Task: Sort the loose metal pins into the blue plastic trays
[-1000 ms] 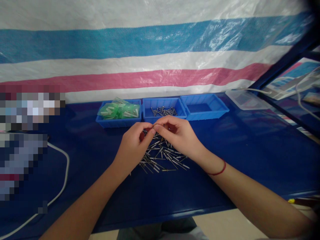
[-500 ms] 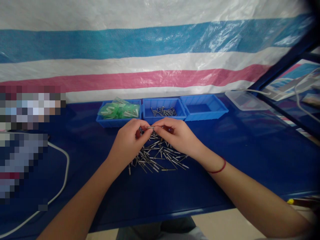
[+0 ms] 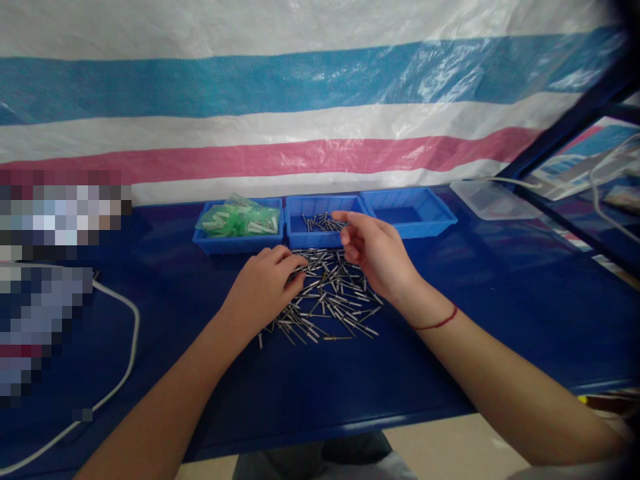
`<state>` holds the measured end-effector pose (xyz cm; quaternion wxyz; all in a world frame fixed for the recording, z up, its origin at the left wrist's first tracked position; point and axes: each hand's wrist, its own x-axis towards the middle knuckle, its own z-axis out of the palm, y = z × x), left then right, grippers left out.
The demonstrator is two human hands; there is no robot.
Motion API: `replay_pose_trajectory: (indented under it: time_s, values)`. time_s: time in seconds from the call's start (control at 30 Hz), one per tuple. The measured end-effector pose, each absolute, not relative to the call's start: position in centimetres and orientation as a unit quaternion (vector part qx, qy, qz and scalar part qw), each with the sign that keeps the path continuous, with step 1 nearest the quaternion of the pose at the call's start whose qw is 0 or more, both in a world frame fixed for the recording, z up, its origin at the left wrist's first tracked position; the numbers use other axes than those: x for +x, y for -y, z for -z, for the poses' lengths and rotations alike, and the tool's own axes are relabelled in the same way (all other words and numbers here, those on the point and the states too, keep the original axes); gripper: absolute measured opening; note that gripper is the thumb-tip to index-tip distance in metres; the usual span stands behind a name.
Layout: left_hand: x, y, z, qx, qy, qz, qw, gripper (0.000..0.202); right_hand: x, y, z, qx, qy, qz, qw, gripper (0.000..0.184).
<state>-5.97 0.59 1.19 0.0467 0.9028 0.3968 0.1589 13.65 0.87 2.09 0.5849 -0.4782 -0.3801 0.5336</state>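
A loose pile of silver blind rivets (image 3: 333,300) lies on the table. My left hand (image 3: 265,283) rests at the pile's left side, thumb and fingertips slightly apart among the rivets, with nothing visibly held. My right hand (image 3: 377,250) is raised over the front right of the middle blue bin (image 3: 325,238). Its index finger stretches out towards the bin and the other fingers curl loosely, apart from one another; I see nothing in them. Inside that bin lie several more rivets (image 3: 315,222), partly hidden by the right hand.
To the left, a blue bin (image 3: 235,247) holds green-and-clear plastic bags (image 3: 237,217) of small pieces. Another blue bin (image 3: 410,230) stands at the right, beside a clear plastic lid (image 3: 493,200). A white cable (image 3: 134,333) curves over the table's left. Behind hangs a striped sheet (image 3: 300,80).
My hands were together above the pile, pinching a rivet between them. Now they are apart: the right has moved up and right to the middle bin, the left down into the pile.
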Motion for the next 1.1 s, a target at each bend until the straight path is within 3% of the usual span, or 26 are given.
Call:
replay_pose_trajectory:
  time_s: [0.53, 1.1]
  values:
    - [-4.8, -0.6, -1.3, 0.921, -0.359, -0.111, -0.099, 0.013, 12.9, -0.2, -1.9, -0.473, 0.523, -0.472, 0.529, 0.016]
    - [-4.8, -1.0, -1.5, 0.917, -0.381, -0.091, -0.071, 0.023, 12.8, -0.3, -1.4, -0.470, 0.539, -0.474, 0.513, 0.015]
